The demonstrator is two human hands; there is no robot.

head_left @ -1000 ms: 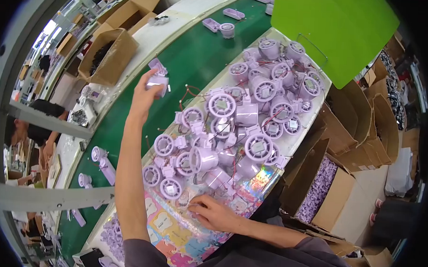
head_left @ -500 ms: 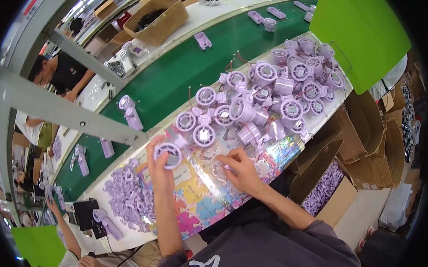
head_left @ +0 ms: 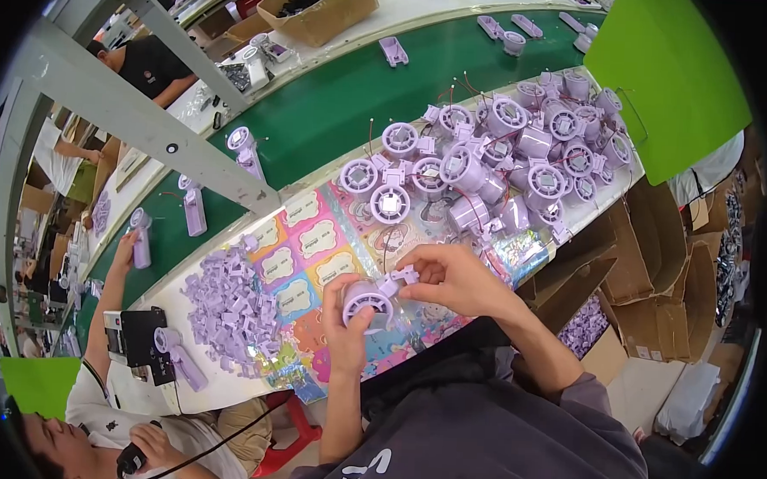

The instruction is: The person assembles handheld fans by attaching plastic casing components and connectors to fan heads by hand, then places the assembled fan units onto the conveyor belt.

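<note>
My left hand (head_left: 343, 336) is closed around a lilac round fan housing (head_left: 367, 300), whose ringed face is turned up toward me. At the housing's narrow neck, my right hand (head_left: 454, 279) pinches a small lilac plastic piece (head_left: 408, 275) with thumb and forefinger. The piece touches the neck; how far it is seated is hidden by the fingers. A thin wire rises beside it. Both hands are over a colourful printed sheet (head_left: 327, 247). Beyond them lies a heap of similar fan housings (head_left: 461, 164) with wires, and to the left a pile of small lilac pieces (head_left: 233, 306).
A green conveyor belt (head_left: 338, 96) carries several lilac parts past a grey metal post (head_left: 149, 122). At lower left a co-worker's hand (head_left: 126, 250) holds a lilac handheld fan (head_left: 139, 242). Cardboard boxes (head_left: 664, 277) stand to the right, below a green panel (head_left: 672, 89).
My left hand has brought the fan housing down and rightward, and my right hand has moved its small piece to the neck. The head view has shifted. The co-worker's arm now reaches the belt.
</note>
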